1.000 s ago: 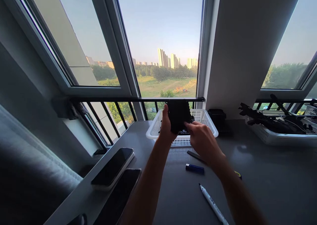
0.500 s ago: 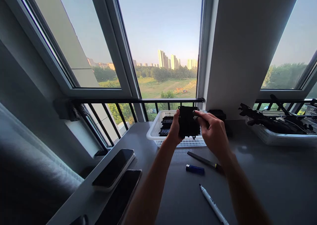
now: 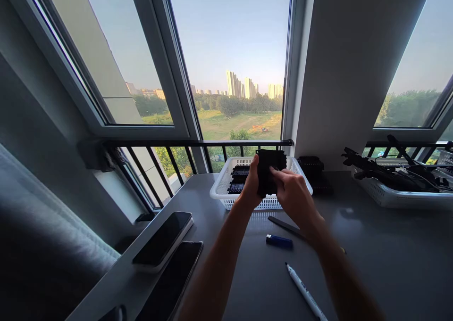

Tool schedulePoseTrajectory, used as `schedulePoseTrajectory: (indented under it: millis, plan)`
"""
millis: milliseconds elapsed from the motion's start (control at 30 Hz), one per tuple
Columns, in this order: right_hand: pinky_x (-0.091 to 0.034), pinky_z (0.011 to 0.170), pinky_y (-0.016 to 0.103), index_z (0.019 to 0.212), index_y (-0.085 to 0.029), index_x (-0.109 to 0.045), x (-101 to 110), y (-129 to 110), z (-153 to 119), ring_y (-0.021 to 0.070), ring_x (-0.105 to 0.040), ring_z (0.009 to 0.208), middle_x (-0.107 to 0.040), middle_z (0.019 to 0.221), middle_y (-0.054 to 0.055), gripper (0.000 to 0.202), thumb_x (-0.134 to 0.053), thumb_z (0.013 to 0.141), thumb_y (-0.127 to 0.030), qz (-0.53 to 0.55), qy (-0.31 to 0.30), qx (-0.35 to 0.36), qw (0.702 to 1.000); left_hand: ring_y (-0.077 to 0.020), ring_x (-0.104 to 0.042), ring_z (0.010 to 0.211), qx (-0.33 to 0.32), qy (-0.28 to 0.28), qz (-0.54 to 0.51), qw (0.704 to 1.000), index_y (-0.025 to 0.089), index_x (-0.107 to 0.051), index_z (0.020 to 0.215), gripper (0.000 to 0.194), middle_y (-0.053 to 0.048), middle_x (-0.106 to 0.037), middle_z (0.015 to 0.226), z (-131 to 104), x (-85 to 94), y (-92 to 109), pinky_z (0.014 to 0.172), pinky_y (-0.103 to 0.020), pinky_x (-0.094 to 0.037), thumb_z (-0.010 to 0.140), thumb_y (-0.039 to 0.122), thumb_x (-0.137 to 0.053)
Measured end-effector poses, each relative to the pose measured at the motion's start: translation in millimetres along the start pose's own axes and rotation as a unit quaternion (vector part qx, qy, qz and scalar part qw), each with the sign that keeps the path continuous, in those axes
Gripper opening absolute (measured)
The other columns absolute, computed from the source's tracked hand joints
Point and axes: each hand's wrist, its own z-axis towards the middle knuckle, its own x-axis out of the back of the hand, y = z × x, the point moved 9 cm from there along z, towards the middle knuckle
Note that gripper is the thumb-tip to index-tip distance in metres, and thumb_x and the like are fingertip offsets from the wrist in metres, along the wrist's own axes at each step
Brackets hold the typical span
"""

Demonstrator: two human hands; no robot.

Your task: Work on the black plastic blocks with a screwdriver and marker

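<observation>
A flat black plastic part (image 3: 267, 160), roughly rectangular with small notches and tabs along its edges, is held up in front of the white basket. My left hand (image 3: 252, 184) grips it by the left edge, thumb on the near face. My right hand (image 3: 292, 189) has its fingers bunched together, the fingertips against the middle of the part's face. Whatever those fingertips may pinch is too dark and small to make out. Below the hands lie a blue cap-like piece (image 3: 279, 242) and a dark flat strip-like tool (image 3: 286, 225), partly hidden by my right forearm.
The white basket (image 3: 221, 196) holds more black parts. Further black parts (image 3: 311, 165) are stacked right of it. A white marker (image 3: 302, 288) lies uncapped nearby. Two phone-like devices (image 3: 164, 238) rest at left. Another basket (image 3: 392, 198) with black pieces and cables stands at right.
My right hand has moved left and slightly down across the part's face. The part has turned a little in my left hand, and more of the basket's right side shows.
</observation>
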Motion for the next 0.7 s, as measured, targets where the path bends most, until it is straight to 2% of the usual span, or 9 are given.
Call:
schedulePoseTrajectory:
  millis: [133, 300, 400, 533, 700]
  plan:
    - [-0.051, 0.080, 0.028, 0.126, -0.018, -0.062, -1, -4, -1, 0.0188, -0.066, 0.087, -0.070, 0.095, 0.007, 0.038, -0.044, 0.092, -0.012, 0.023, 0.009, 0.006, 1.000, -0.0211, -0.071, 0.079, -0.003, 0.007, -0.004, 1.000, 0.010, -0.069, 0.104, 0.054, -0.011, -0.075, 0.084, 0, 5.3, 7, 0.078, -0.030, -0.057, 0.090, 0.056, -0.044]
    - [-0.051, 0.083, 0.030, 0.127, -0.021, -0.061, 24, 1, 1, 0.0196, -0.066, 0.092, -0.070, 0.103, 0.007, 0.036, -0.045, 0.095, -0.020, 0.056, 0.096, 0.004, 0.994, -0.0220, -0.072, 0.080, 0.017, -0.008, 0.008, 1.000, 0.012, -0.070, 0.105, 0.052, -0.011, -0.075, 0.086, -8, 0.2, 8, 0.078, -0.031, -0.058, 0.089, 0.055, -0.045]
    - [-0.050, 0.081, 0.029, 0.130, -0.021, -0.059, 29, 3, 1, 0.0194, -0.066, 0.089, -0.069, 0.102, 0.007, 0.037, -0.043, 0.096, -0.022, 0.043, 0.113, 0.003, 0.993, -0.0225, -0.072, 0.083, 0.045, -0.026, 0.021, 0.998, 0.012, -0.070, 0.105, 0.050, -0.011, -0.075, 0.089, -13, -7.4, 0, 0.080, -0.032, -0.057, 0.089, 0.054, -0.046]
    - [-0.049, 0.078, 0.028, 0.132, -0.020, -0.057, 18, 5, 2, 0.0188, -0.065, 0.083, -0.068, 0.094, 0.007, 0.039, -0.041, 0.096, -0.019, 0.012, 0.077, -0.004, 0.997, -0.0223, -0.071, 0.084, 0.054, -0.031, 0.017, 0.998, 0.011, -0.070, 0.105, 0.048, -0.011, -0.075, 0.089, -13, -11.0, -8, 0.081, -0.030, -0.057, 0.089, 0.051, -0.048]
    - [-0.047, 0.072, 0.026, 0.129, -0.020, -0.059, -1, -3, 0, 0.0178, -0.064, 0.079, -0.067, 0.087, 0.007, 0.042, -0.042, 0.093, -0.011, -0.012, -0.018, 0.010, 1.000, -0.0204, -0.071, 0.073, -0.001, 0.032, -0.006, 0.999, 0.011, -0.071, 0.094, 0.050, -0.010, -0.074, 0.077, -4, 5.2, 4, 0.074, -0.028, -0.058, 0.088, 0.054, -0.047]
